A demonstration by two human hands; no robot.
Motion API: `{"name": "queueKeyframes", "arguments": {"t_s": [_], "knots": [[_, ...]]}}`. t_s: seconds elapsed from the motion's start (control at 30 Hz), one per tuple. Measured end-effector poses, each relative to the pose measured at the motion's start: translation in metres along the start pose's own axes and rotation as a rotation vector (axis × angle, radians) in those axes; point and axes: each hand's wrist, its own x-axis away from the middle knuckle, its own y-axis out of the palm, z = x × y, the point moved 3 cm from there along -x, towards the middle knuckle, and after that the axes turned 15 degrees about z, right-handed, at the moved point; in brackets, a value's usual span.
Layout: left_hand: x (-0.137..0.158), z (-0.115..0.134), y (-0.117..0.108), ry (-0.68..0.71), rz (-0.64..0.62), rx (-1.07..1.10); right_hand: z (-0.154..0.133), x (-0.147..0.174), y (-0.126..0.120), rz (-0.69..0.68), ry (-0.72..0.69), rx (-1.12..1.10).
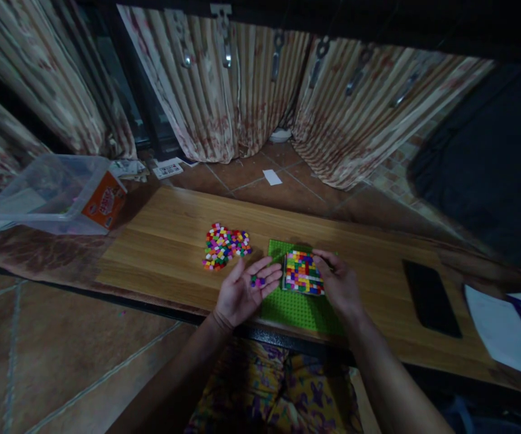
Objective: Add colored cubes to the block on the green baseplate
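Observation:
My left hand [248,292] is palm up with its fingers spread, and several small toy bricks [257,281], purple and green among them, lie on it. Its fingertips are close to the left edge of a multicoloured brick-built block [303,271]. That block sits over a bright green studded baseplate [301,310]. At the block's upper right is my right hand [339,280], its thumb and fingers drawn together and touching the block's edge. What lies between those fingertips is hidden. Left of the baseplate, a loose pile of coloured bricks [225,246] is spread on the wooden tabletop [161,241].
A clear plastic tub [56,193] with an orange label stands at the left. On the right lie a black phone-like slab [431,296] and white papers [505,328]. Striped curtains [224,90] hang beyond the table, above a tiled floor with a white card [272,176].

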Motion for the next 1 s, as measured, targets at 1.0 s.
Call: {"name": "queueKeyframes", "arguments": {"t_s": [1.0], "knots": [[0.002, 0.000, -0.001, 0.031, -0.057, 0.023, -0.055, 0.095, 0.024, -0.197, -0.548, 0.144]]}}
